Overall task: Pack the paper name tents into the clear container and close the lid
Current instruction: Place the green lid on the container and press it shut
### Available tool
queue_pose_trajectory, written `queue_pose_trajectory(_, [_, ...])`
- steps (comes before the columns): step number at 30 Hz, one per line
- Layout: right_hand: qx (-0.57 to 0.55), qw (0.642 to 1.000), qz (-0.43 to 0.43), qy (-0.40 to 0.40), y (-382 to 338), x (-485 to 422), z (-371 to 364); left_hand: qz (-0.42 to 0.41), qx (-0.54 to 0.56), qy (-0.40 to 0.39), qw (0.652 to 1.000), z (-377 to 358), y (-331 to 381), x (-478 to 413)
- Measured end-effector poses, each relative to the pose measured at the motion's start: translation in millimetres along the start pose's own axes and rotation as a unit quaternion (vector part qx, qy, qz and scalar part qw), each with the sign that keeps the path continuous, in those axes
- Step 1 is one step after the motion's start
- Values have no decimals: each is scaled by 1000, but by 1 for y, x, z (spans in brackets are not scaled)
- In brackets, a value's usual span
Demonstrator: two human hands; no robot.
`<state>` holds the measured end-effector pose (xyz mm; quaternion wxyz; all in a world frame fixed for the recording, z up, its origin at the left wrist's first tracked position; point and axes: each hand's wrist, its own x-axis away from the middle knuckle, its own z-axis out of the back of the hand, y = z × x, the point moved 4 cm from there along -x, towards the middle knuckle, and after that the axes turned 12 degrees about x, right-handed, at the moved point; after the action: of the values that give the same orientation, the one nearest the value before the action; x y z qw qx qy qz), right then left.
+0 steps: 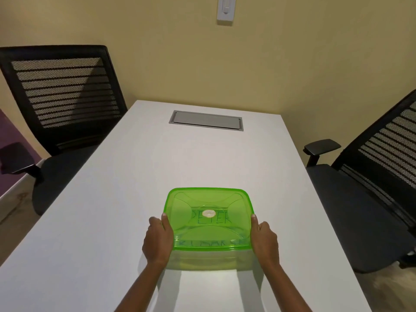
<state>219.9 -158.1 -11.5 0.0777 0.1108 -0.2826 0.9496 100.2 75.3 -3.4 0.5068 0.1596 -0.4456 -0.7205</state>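
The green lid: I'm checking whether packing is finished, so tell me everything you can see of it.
The green lid is translucent plastic, squarish with rounded corners, moulded curved panels and a small round sticker at its centre. It lies flat on the clear container near the table's front edge. Handwritten name tents show through it. The left hand and right hand hold its side edges. Whether it is fully sealed cannot be told.

Through the green lid (209, 212) the tents (210, 218) show only as tinted, blurred lettering; one near the front edge cannot be read. The small round label (209, 213) on the lid is too small to read. Fingers of both hands (157, 242) (264, 240) are hidden behind the container (209, 258) sides. Both forearms, the chairs (65, 97) (371, 176) and the wall switch (225, 10) are cut off by the edges.
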Motion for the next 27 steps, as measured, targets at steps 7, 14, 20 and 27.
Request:
queue_pose_trajectory(7, [46,999,-4,1,-5,4,1,15,24,11,1000,0,-1,8])
queue_pose_trajectory(14, [39,999,-31,-9,-6,4,-2,9,23,20,999,-1,1,9])
queue_pose_trajectory(20, [48,998,-29,0,-8,8,1,-5,19,27,999,-1,1,9])
queue_pose_trajectory(27, [116,993,28,19,-16,10,6,-24,-32,5,999,2,7,10])
